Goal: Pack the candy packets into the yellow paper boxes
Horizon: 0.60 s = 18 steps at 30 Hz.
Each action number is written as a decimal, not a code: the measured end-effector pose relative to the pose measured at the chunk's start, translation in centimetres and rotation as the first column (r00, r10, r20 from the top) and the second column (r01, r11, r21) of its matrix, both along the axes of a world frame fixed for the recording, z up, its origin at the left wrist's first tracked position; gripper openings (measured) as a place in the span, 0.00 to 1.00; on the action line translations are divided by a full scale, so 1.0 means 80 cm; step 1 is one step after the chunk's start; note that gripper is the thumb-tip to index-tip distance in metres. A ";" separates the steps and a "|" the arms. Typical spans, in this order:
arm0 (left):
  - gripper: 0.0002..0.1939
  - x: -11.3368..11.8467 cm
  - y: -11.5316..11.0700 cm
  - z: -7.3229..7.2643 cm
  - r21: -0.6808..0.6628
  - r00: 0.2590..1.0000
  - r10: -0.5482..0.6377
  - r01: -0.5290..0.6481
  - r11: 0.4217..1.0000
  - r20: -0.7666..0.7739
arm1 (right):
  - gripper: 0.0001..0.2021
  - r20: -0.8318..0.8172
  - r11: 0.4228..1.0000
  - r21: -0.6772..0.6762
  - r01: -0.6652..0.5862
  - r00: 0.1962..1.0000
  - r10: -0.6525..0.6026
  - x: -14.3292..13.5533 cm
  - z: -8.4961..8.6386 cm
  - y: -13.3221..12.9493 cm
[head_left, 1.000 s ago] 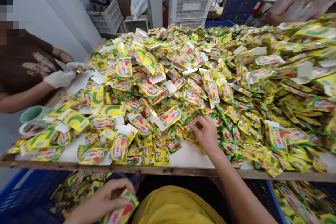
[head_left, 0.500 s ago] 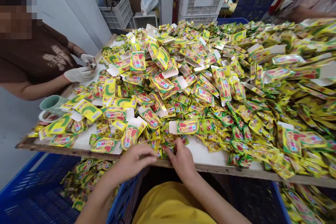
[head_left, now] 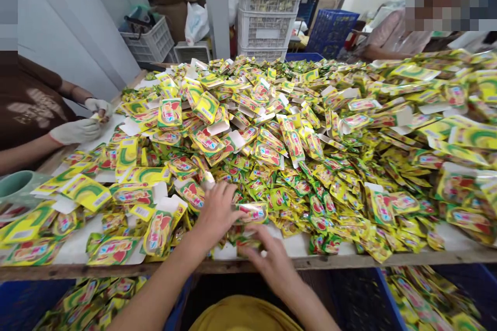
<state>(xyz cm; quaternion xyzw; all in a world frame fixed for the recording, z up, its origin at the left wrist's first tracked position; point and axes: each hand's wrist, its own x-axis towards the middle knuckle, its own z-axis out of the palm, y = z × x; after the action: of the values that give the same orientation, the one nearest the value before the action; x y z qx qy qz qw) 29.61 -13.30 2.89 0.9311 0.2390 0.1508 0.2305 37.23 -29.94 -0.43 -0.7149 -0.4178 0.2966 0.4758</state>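
My left hand (head_left: 219, 212) reaches over the front of the pile, fingers stretched forward and thumb apart. Beneath it lies a small yellow-green printed box (head_left: 254, 212); the hand covers the box's left end. A white flap of another box shows at the fingertips. Close to the table's front edge, my right hand (head_left: 274, 261) has a small green packet (head_left: 248, 243) between thumb and forefinger, blurred by motion. Around both hands lie flat boxes with raised flaps (head_left: 161, 227) and many loose shiny packets (head_left: 318, 207).
A co-worker's gloved hands (head_left: 79, 129) are at the left table side, near a green mug (head_left: 17, 186). Another person (head_left: 392, 36) is at the far right. Blue crates (head_left: 392, 300) with packets stand below the wooden table edge (head_left: 349, 262). White crates (head_left: 267, 26) are stacked behind.
My left hand has moved forward and right, over the printed box. My right hand has drawn back slightly towards the edge with a green packet. The view has turned right.
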 end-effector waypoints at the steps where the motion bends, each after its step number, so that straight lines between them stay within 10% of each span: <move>1: 0.12 -0.014 -0.007 -0.002 -0.059 0.996 0.086 -0.084 0.995 0.039 | 0.11 -0.004 0.996 0.008 0.089 0.996 -0.089 0.021 0.006 -0.006; 4: 0.15 -0.050 -0.047 -0.019 -0.498 0.967 0.231 -0.254 0.829 -0.109 | 0.13 0.088 0.967 -0.003 0.256 0.963 -0.255 0.072 0.006 -0.009; 7: 0.22 -0.063 -0.086 -0.045 -0.860 0.913 0.265 -0.389 0.330 -0.311 | 0.13 0.185 0.975 -0.012 0.224 0.958 -0.218 0.080 -0.013 0.001; 9: 0.26 -0.057 -0.096 -0.056 -0.914 0.878 0.385 -0.370 0.168 -0.284 | 0.12 0.211 0.974 -0.002 0.228 0.952 -0.222 0.068 -0.027 0.003; 15: 0.14 -0.021 -0.084 -0.057 -0.743 0.864 0.504 -0.335 0.579 0.003 | 0.08 0.086 0.989 0.012 0.147 0.985 -0.147 0.053 -0.019 -0.025; 18: 0.11 -0.012 -0.083 -0.054 -0.755 0.920 0.386 -0.203 0.624 0.072 | 0.08 0.168 0.939 0.179 0.294 0.931 -0.323 0.066 0.010 -0.032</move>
<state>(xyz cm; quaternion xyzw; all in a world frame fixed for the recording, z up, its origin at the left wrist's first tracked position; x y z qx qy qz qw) 28.64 -19.92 -1.44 0.6833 0.4011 0.1830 0.5820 42.53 -32.47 0.36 -0.7595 -0.3657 0.1140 0.5258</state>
